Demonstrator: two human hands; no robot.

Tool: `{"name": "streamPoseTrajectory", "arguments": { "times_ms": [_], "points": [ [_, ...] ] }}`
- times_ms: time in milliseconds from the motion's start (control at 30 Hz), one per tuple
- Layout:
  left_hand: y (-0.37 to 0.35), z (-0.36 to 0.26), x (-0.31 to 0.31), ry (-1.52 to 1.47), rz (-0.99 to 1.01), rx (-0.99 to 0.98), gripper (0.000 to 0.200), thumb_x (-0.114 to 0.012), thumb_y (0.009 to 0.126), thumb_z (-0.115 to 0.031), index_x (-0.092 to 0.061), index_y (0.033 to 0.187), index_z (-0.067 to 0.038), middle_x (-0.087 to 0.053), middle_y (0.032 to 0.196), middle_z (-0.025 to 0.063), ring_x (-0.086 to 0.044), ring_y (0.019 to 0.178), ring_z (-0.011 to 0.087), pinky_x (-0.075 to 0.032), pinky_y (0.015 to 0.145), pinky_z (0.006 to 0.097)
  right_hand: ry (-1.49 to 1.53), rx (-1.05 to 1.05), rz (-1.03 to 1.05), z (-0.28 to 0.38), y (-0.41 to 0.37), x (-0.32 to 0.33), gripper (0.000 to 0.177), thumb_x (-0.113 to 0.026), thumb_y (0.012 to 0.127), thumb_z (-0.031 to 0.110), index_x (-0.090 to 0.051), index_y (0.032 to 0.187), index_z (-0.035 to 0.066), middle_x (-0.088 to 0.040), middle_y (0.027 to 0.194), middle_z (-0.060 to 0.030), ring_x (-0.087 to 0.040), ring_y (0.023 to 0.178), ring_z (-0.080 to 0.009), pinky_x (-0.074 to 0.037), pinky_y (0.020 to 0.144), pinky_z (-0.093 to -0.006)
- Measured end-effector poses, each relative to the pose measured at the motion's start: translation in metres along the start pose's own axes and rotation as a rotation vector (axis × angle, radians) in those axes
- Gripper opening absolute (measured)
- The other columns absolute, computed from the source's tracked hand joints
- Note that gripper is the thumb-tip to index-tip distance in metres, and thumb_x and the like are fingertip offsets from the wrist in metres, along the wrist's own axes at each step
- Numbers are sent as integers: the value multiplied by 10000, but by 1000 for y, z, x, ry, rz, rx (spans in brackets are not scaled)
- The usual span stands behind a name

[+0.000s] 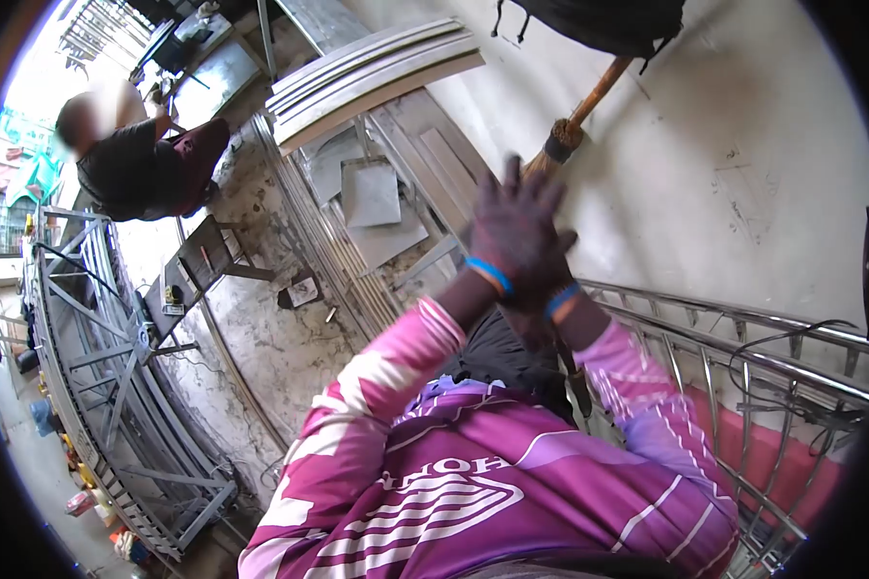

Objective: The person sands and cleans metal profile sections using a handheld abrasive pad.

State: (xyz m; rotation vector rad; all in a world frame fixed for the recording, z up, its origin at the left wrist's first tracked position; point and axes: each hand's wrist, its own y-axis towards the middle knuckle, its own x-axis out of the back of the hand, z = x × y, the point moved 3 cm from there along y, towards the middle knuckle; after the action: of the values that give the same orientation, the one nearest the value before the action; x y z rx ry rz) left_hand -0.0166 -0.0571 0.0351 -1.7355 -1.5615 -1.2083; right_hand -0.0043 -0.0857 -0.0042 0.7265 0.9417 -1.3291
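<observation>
Left hand (515, 232): dark-gloved with a blue cuff, raised mid-frame, fingers spread wide. Grip open, nothing in it.

Right hand (548, 286): gloved likewise, pressed against the left wrist from below and largely hidden by it. Grip state impossible to tell.

Broom (570, 130): leaning tilted on the wall (743, 145). Bound head directly behind the fingertips, handle running up-right toward a black bag (599, 19) at the top edge. Contact with the 2 hands not discernible.

Railing (743, 328): steel, lower right, just beside the right sleeve. Black cable (792, 362) draped over the top rail.

Sheets (370, 191): flat metal, lying left of the hands at the wall foot. Stacked curved profiles (377, 72) above them.

Floor (270, 338): stained concrete, with a bare strip open between sheets and frame.

Frame (106, 386): long steel lattice, flat on the floor along the left edge.

Person (135, 169): dark shirt, crouched upper left, well apart from both hands.

Open room: bare wall to the right of the broom. Close quarters at the railing side.
</observation>
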Motion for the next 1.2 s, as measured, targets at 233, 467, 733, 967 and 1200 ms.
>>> {"name": "streamPoseTrajectory", "arguments": {
  "times_ms": [233, 467, 733, 967, 1200],
  "points": [
    [2, 13, 4, -125, -22, 59, 718, -669, 874, -524, -549, 1446, -107, -489, 1518, 199, -290, 1516, 492, -185, 1215, 681, -1281, 21, 551, 16, -1, -19, 699, -557, 931, 520, -491, 1521, 150, -479, 1559, -186, -396, 1468, -376, -267, 1181, -633],
    [88, 125, 34, 67, -143, 161, 673, -683, 848, -548, -608, 1388, -155, -575, 1462, 152, -338, 1502, 437, -230, 1219, 624, -2501, 92, 973, -29, 88, -47, 646, -565, 931, 497, -544, 1479, 156, -554, 1500, -184, -477, 1422, -366, -277, 1158, -685],
    [16, 41, 7, 7, -84, 51, 666, -678, 860, -525, -615, 1394, -131, -541, 1493, 173, -310, 1512, 478, -196, 1217, 688, -2407, 349, 881, 4, 22, 20, 763, -572, 936, 534, -433, 1562, 120, -455, 1582, -172, -412, 1466, -328, -306, 1218, -498],
    [-21, -25, -6, -166, -7, 66, 667, -693, 857, -461, -562, 1404, -102, -513, 1499, 184, -296, 1515, 489, -183, 1230, 677, -1971, 13, 365, 54, -62, 30, 770, -579, 931, 556, -445, 1554, 124, -462, 1578, -172, -415, 1462, -324, -297, 1217, -494],
    [57, 82, 15, -36, -177, 155, 634, -691, 838, -495, -623, 1355, -134, -556, 1464, 169, -315, 1513, 458, -222, 1232, 631, -2260, 432, 956, -22, 64, 43, 709, -535, 957, 495, -441, 1538, 99, -486, 1557, -188, -430, 1444, -336, -325, 1188, -484]
  ]
}}
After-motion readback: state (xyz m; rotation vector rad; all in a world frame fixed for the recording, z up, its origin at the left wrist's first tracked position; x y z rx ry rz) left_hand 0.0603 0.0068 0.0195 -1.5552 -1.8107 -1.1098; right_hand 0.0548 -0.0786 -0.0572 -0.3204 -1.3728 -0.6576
